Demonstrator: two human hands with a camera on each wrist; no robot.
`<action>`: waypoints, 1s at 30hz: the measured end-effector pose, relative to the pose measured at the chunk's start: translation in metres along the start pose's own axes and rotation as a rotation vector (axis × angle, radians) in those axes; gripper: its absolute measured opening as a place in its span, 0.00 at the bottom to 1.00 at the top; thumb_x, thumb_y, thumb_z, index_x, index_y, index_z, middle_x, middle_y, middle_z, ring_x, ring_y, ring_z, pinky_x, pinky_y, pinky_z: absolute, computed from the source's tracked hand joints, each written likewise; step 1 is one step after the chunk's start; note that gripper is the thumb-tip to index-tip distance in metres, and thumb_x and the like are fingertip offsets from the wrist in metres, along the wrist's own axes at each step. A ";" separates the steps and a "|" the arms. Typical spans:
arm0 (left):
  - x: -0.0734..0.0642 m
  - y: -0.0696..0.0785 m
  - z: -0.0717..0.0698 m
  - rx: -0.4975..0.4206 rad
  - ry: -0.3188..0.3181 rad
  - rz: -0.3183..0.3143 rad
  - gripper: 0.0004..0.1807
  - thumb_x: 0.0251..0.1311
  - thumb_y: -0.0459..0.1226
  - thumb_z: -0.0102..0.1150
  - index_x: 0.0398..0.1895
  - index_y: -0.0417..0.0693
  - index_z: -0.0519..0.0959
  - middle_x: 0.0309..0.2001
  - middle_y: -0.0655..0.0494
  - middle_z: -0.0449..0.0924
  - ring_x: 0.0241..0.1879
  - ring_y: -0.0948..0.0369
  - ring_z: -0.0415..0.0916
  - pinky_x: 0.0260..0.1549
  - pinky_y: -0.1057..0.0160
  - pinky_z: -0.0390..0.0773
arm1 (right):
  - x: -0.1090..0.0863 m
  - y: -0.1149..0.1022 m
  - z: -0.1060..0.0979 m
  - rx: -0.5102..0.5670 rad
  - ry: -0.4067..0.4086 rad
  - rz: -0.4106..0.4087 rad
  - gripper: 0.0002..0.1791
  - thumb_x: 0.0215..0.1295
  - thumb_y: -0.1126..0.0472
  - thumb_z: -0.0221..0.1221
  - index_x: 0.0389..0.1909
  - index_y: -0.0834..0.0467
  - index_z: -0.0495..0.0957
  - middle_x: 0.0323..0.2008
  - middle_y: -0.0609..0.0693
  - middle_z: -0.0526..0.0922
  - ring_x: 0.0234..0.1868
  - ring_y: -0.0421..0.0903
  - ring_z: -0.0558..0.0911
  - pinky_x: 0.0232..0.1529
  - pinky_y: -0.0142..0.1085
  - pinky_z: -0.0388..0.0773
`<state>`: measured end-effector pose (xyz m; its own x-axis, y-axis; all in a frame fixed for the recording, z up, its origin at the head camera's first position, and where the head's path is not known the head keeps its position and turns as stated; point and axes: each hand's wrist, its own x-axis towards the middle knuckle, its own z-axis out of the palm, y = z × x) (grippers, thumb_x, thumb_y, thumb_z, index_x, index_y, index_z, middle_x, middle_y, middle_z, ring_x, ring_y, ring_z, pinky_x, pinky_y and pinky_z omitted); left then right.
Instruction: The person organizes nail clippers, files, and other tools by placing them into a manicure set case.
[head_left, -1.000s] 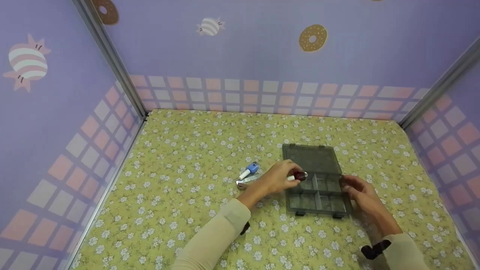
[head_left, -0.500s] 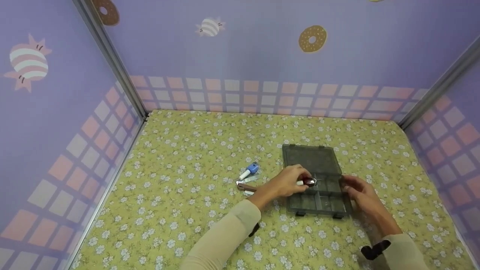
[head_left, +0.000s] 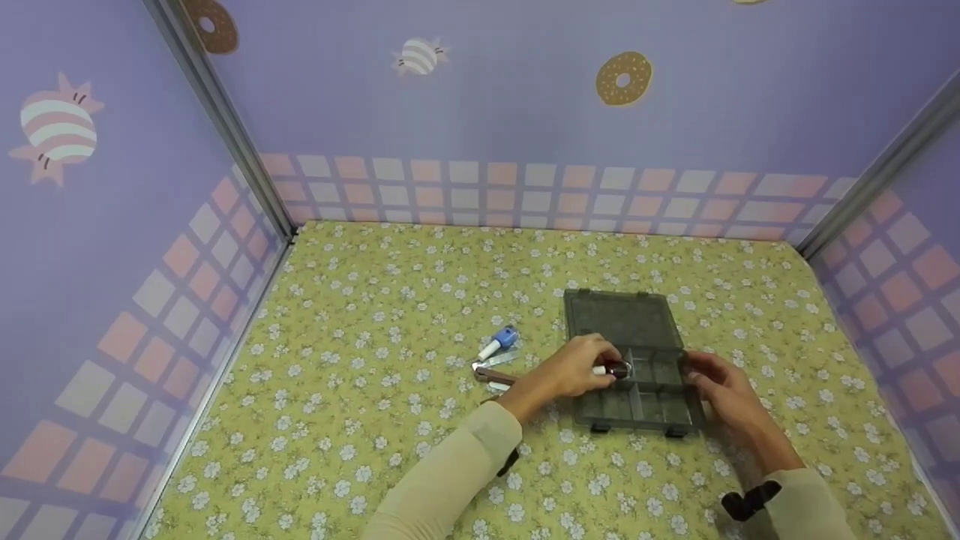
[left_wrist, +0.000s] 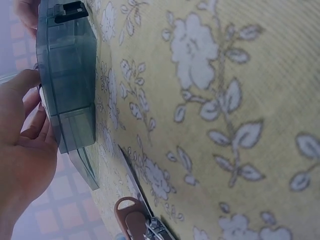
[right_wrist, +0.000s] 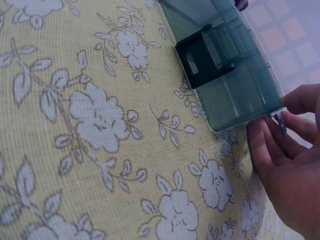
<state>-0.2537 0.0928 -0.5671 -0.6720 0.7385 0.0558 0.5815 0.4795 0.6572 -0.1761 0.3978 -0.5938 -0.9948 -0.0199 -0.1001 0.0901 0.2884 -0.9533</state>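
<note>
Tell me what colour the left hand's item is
The item is dark red with a white end, clearest in the head view.

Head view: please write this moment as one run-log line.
left hand: pinches maroon-white item at open divided box | right hand: grips box's right edge | on floral cloth: blue-white item, brown-handled metal tool

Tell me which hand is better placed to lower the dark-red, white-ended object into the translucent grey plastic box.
Probably the left hand: it pinches the object at the box, while the right hand holds the box's right side.
</note>
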 end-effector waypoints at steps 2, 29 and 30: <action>0.000 0.000 0.000 0.007 0.001 0.002 0.16 0.73 0.40 0.67 0.60 0.47 0.84 0.50 0.56 0.79 0.48 0.62 0.80 0.44 0.72 0.78 | 0.000 0.000 0.000 -0.001 0.000 0.003 0.26 0.85 0.63 0.52 0.75 0.70 0.65 0.69 0.70 0.71 0.56 0.41 0.81 0.50 0.33 0.82; -0.038 -0.028 -0.041 -0.002 0.103 0.008 0.20 0.73 0.39 0.67 0.65 0.44 0.80 0.58 0.53 0.80 0.57 0.55 0.80 0.55 0.66 0.80 | 0.000 0.001 0.000 -0.007 -0.001 0.030 0.27 0.84 0.62 0.53 0.77 0.68 0.65 0.72 0.68 0.70 0.60 0.41 0.78 0.52 0.31 0.80; -0.040 -0.031 -0.046 -0.006 0.110 0.000 0.20 0.73 0.39 0.67 0.65 0.44 0.80 0.59 0.52 0.80 0.58 0.55 0.80 0.56 0.65 0.80 | 0.000 0.001 0.000 -0.010 -0.001 0.026 0.27 0.84 0.62 0.54 0.77 0.68 0.65 0.71 0.68 0.70 0.60 0.41 0.78 0.52 0.32 0.80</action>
<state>-0.2660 0.0270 -0.5554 -0.7185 0.6818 0.1378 0.5792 0.4767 0.6613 -0.1765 0.3977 -0.5948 -0.9921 -0.0132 -0.1248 0.1152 0.2980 -0.9476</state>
